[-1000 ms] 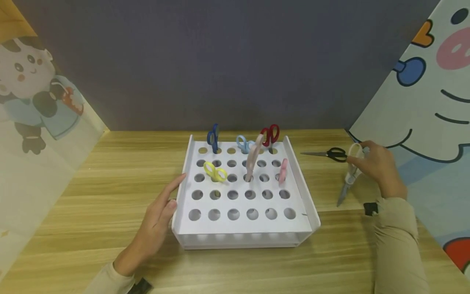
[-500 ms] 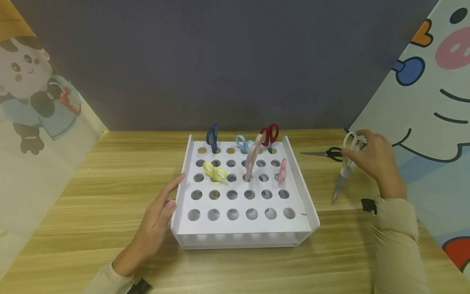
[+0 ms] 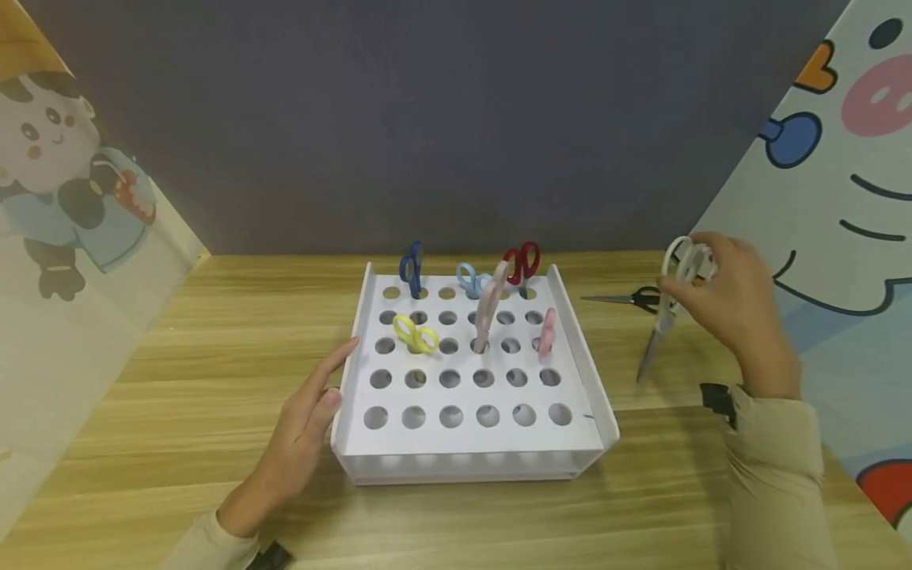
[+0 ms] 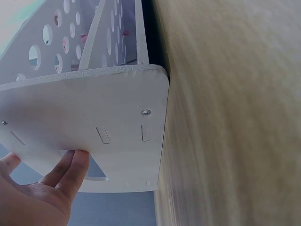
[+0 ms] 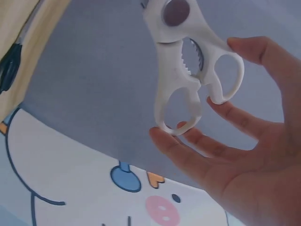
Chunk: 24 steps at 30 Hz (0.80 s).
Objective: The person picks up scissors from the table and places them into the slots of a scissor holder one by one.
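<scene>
My right hand (image 3: 741,309) pinches a pair of white scissors (image 3: 664,320) by the handle loops, blades pointing down, above the table at the right. In the right wrist view, the thumb and fingertips touch the loops of these white scissors (image 5: 164,68), which have a toothed gap between the handles. My left hand (image 3: 299,431) rests against the left side of a white rack (image 3: 456,440) with rows of round holes. The left wrist view shows its fingertips at a cutout in the rack's side panel (image 4: 84,113).
Dark blue (image 3: 412,271), light blue, red (image 3: 527,257), yellow (image 3: 416,334), pale pink (image 3: 492,301) and pink scissors (image 3: 547,332) stand in the rack's holes. Black-handled scissors (image 3: 613,299) lie on the wooden table right of it. A grey panel (image 3: 442,127) rises behind.
My right hand has raised the white scissors from the table and shifted them slightly left, their blades swinging more upright. The left hand stays on the rack.
</scene>
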Each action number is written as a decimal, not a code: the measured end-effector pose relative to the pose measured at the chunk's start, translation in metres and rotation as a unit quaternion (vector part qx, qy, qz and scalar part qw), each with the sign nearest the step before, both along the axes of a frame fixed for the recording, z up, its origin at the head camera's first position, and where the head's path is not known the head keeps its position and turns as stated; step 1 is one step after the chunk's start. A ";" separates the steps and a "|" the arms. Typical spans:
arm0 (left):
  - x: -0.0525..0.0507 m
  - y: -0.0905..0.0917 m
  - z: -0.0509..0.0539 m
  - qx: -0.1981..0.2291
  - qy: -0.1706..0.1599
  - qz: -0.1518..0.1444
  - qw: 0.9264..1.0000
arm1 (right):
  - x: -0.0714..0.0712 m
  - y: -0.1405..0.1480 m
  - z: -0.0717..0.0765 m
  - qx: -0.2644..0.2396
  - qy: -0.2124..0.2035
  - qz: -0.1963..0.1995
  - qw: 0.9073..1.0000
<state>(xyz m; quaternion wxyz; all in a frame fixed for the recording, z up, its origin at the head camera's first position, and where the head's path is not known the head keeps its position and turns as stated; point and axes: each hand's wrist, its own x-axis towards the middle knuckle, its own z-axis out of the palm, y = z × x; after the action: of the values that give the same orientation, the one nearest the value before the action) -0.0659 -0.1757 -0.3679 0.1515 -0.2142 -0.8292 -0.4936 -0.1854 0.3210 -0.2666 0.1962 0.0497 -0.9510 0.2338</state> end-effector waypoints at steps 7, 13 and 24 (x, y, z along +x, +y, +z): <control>0.000 0.000 0.000 0.000 0.002 -0.001 1.000 | 0.012 -0.013 0.009 -0.014 0.040 -0.013 0.999; -0.001 0.000 0.000 -0.001 0.008 -0.001 1.000 | 0.021 -0.023 0.018 -0.024 0.085 -0.005 0.996; 0.000 0.000 0.000 0.000 0.011 0.000 1.000 | 0.036 -0.035 0.032 -0.033 0.194 0.032 0.980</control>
<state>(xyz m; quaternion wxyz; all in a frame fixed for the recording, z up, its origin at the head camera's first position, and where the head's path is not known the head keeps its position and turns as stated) -0.0659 -0.1755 -0.3679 0.1608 -0.2199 -0.8275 -0.4909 -0.1493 0.2856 -0.2343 0.3711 0.1179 -0.8844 0.2573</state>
